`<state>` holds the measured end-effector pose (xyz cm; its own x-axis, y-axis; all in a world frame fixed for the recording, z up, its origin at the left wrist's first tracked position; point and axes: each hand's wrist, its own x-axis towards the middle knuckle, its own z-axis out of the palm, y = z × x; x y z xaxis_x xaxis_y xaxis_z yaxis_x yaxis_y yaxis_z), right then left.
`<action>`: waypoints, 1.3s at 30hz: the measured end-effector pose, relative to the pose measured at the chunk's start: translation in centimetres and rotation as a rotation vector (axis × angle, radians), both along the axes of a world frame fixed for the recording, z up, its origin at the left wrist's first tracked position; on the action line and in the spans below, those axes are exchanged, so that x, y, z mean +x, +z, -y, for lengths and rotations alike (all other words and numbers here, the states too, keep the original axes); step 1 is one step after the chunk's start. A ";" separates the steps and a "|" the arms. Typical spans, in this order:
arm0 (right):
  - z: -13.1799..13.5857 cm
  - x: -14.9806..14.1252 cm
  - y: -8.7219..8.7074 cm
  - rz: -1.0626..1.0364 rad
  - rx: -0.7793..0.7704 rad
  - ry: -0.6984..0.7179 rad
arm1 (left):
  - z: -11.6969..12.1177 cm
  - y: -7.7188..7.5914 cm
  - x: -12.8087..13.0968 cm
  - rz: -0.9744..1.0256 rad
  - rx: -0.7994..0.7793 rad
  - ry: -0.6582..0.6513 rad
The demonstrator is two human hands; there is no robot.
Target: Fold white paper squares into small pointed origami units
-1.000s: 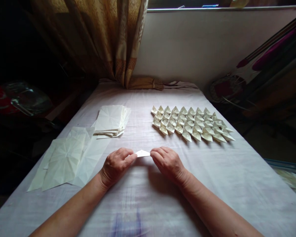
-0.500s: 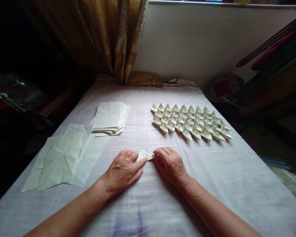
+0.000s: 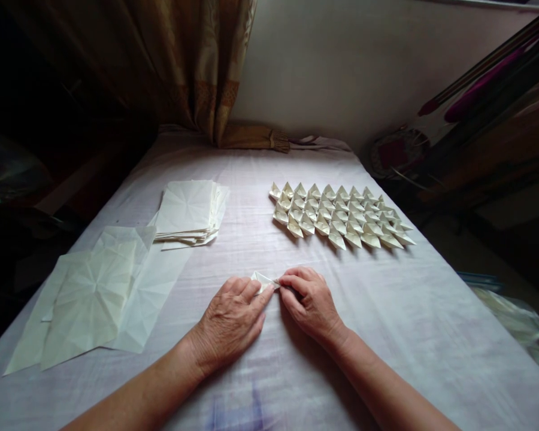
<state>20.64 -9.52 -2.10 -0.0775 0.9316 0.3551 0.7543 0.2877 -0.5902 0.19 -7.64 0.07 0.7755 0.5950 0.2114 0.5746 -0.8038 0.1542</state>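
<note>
At left, creased sheets (image 3: 90, 293) overlap on the cloth-covered surface (image 3: 386, 335); beyond them stands a paper stack (image 3: 186, 206). At centre, the left hand (image 3: 231, 323) presses the folded piece (image 3: 263, 280) from above; whether its grip also pinches cannot be told. The right hand (image 3: 312, 302) has its grip closed on the piece's right tip. The piece, one second ago suspended between both hands, now rests lower, apparently braced for shaping that tip. Farther right, folded units (image 3: 336, 218) stand in rows.

Left hand (image 3: 231, 320) and right hand (image 3: 312, 304) bare; forearms (image 3: 386, 380) bare.
</note>
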 end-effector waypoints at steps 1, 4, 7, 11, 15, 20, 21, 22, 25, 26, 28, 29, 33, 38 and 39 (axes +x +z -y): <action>0.0 0.0 0.0 -0.006 -0.007 -0.002 | 0.0 0.1 0.0 -0.001 -0.015 0.002; 0.0 0.0 -0.1 0.008 0.013 -0.005 | 0.0 0.2 0.2 -0.011 -0.033 0.008; 0.3 -0.1 0.0 0.069 0.062 0.024 | 0.2 0.0 0.3 -0.021 -0.020 0.021; 1.2 -0.4 0.7 0.263 0.122 0.088 | 0.4 -0.2 0.3 -0.020 -0.010 0.038; 1.4 -0.5 1.6 0.498 0.148 0.149 | 0.2 -0.1 0.5 -0.004 -0.019 0.033; 0.1 -0.1 2.4 0.750 0.182 0.340 | -0.3 -0.1 -0.8 0.064 -0.018 -0.003; -0.1 0.1 2.5 0.765 0.187 0.363 | -0.4 -0.2 -1.4 0.095 -0.009 0.021; -0.2 0.3 2.5 0.768 0.190 0.372 | -0.4 -0.3 -2.1 0.125 0.005 0.055; -0.1 0.6 2.2 0.698 0.174 0.341 | -0.2 -0.5 -4.0 0.167 -0.014 0.159; 0.0 0.7 2.0 0.655 0.160 0.320 | -0.2 -0.5 -4.4 0.176 -0.033 0.187; 0.3 0.7 1.6 0.553 0.130 0.285 | 0.0 -0.5 -4.8 0.187 -0.076 0.237; 0.4 0.7 1.4 0.506 0.119 0.272 | 0.0 -0.4 -4.7 0.190 -0.095 0.259; 0.7 0.8 0.9 0.411 0.125 0.232 | 0.2 0.1 -3.4 0.174 -0.144 0.348; 0.7 0.9 0.4 0.389 0.156 0.228 | 0.6 0.6 -1.7 0.128 -0.116 0.429; 0.7 0.9 0.3 0.386 0.160 0.229 | 0.6 0.6 -1.5 0.111 -0.100 0.430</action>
<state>21.54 -10.26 -1.77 -0.4288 0.8113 0.3974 0.8166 0.5363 -0.2136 -1.30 -8.25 0.66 0.4289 0.8799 0.2043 0.8286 -0.4733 0.2990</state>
